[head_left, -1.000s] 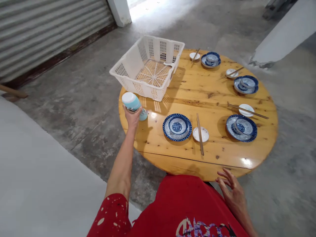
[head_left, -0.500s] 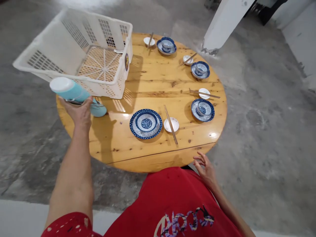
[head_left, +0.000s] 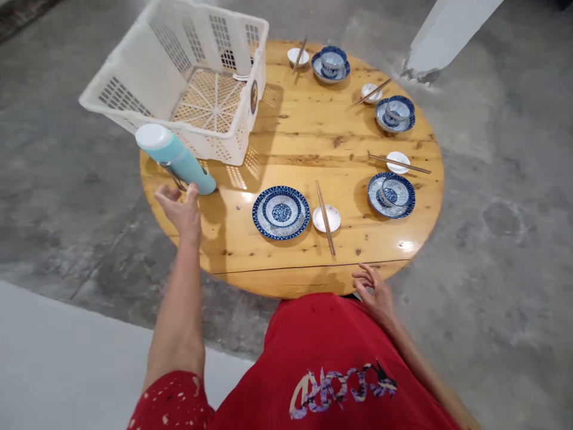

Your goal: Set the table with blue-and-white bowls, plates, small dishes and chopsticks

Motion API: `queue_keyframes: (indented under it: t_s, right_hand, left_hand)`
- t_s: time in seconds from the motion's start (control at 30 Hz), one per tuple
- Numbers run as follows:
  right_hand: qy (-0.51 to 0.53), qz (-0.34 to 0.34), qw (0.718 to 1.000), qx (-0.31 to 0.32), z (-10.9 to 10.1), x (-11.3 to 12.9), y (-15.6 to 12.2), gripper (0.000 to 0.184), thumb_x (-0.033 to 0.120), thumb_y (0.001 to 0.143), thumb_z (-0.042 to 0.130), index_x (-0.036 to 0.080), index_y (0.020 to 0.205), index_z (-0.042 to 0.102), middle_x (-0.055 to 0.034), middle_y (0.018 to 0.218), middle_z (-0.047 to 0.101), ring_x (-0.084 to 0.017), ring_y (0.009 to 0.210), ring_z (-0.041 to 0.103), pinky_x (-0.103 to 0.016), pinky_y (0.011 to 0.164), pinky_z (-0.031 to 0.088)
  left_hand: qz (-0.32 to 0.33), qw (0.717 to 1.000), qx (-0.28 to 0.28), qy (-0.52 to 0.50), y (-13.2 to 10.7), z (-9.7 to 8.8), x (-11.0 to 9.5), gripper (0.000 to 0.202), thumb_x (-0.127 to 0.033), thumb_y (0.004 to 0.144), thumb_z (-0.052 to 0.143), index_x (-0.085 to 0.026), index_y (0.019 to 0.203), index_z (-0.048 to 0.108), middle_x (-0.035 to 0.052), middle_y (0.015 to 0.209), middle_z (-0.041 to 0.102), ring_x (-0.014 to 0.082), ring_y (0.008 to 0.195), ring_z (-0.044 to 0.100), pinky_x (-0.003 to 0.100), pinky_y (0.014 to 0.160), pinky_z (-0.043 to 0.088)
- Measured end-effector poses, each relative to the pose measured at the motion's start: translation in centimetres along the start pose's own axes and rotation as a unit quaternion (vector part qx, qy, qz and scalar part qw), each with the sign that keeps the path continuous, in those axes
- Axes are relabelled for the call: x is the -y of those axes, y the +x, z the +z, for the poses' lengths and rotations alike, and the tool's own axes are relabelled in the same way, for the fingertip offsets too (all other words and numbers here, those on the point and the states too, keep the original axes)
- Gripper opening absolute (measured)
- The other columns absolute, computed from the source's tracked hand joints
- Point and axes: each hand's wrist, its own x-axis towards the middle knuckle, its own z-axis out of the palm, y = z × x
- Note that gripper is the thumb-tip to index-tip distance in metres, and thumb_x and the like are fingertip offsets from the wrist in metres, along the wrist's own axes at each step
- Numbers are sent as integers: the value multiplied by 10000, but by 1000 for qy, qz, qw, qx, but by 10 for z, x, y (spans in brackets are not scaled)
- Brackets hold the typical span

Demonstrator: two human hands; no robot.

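A light-blue thermos flask (head_left: 190, 167) with a white lid and a side handle stands on the left part of the round wooden table (head_left: 308, 140), beside the crate. Just in front of its handle is my left hand (head_left: 181, 212), thumb and fingers apart, holding nothing. My right hand (head_left: 375, 291) hovers at the table's near edge, empty, its fingers loosely spread. Between the hands lie a blue-patterned plate with a bowl (head_left: 281, 212) on it, a small white dish (head_left: 332, 222) and a pair of chopsticks (head_left: 324, 216) resting across the dish.
A large white plastic crate (head_left: 244, 140) occupies the table's back left. Along the right side are further settings: a near bowl on a plate (head_left: 391, 195), a middle one (head_left: 394, 113) and a far one (head_left: 331, 64), each with a dish and chopsticks. A white pillar (head_left: 447, 42) rises beyond.
My left hand has let go of the thermos and drawn back slightly toward me. The thermos now stands on the table. The whole view has shifted, and my right hand stays near the table edge.
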Motion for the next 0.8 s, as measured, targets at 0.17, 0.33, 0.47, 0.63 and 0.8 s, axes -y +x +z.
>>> queue_keyframes:
  t_s: [0.17, 0.33, 0.47, 0.63, 0.8]
  right_hand:
    - [0, -26, 999, 28, 7, 12, 13, 445, 377, 886, 533, 141, 1263, 518, -97, 962, 712, -184, 733, 700, -333, 711, 565]
    - [0, -73, 997, 17, 17, 56, 63, 352, 384, 875, 511, 151, 1119, 614, -51, 804, 701, -167, 615, 672, -284, 616, 525]
    - [-80, -146, 986, -24, 28, 98, 109, 327, 357, 876, 528, 160, 1098, 666, -43, 779, 706, -171, 658, 664, -273, 675, 496]
    - [-245, -89, 964, -57, 32, 114, 148, 353, 329, 920, 515, 153, 1194, 650, -106, 1040, 729, -250, 964, 676, -325, 838, 480]
    - [-358, 10, 934, -2, 42, 111, 174, 410, 405, 944, 512, 118, 1216, 619, -179, 1181, 676, -290, 1076, 646, -353, 879, 475]
  left_hand:
    - [-36, 995, 59, 65, -90, 8, -31, 215, -353, 881, 607, -165, 985, 594, -9, 840, 628, 121, 781, 610, 248, 768, 462]
    - [-55, 961, 231, 142, -119, 41, -61, 289, -429, 892, 534, -182, 946, 675, 30, 775, 705, 185, 739, 675, 281, 737, 476]
    - [-55, 945, 265, 185, -116, 51, -69, 349, -463, 908, 490, -187, 985, 689, 42, 766, 724, 212, 797, 693, 295, 775, 473]
    - [-75, 950, 257, 164, -129, 37, -62, 331, -452, 884, 515, -195, 997, 690, 43, 807, 738, 195, 735, 700, 294, 772, 487]
    - [-106, 959, 238, 111, -155, 23, -53, 320, -441, 864, 522, -193, 985, 684, 41, 824, 732, 187, 744, 701, 283, 753, 510]
